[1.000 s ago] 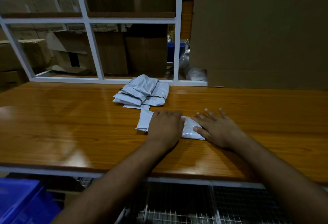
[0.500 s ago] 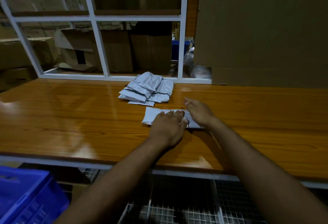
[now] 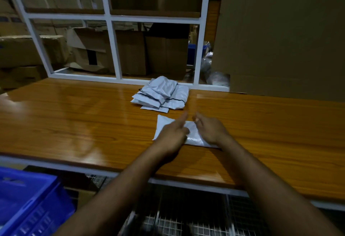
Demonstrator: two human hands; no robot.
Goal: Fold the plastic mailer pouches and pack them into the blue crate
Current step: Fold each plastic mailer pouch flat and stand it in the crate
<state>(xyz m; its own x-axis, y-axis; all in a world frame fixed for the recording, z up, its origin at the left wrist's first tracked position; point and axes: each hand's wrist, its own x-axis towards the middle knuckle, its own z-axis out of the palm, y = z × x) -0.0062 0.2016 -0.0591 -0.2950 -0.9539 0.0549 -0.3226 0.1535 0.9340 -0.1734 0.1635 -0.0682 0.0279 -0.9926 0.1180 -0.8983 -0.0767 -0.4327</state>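
Both hands rest on a white plastic mailer pouch (image 3: 164,126) on the glossy wooden worktop (image 3: 74,123): left hand (image 3: 172,135) flat with fingers straight, right hand (image 3: 210,130) loosely curled, grip unclear. A pile of folded white pouches (image 3: 161,93) lies at 12 o'clock.

Dim scene; soft overhead glare streaks the glossy orange-brown wooden counter (image 3: 74,123) toward its left edge, fingertips are motion-blurred, and wide-angle distortion bends the frame's edges

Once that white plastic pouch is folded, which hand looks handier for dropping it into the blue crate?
Probably the left hand. It rests on the white plastic mailer pouch, and the blue plastic crate sits low on the person's left. The right hand would have to cross over.
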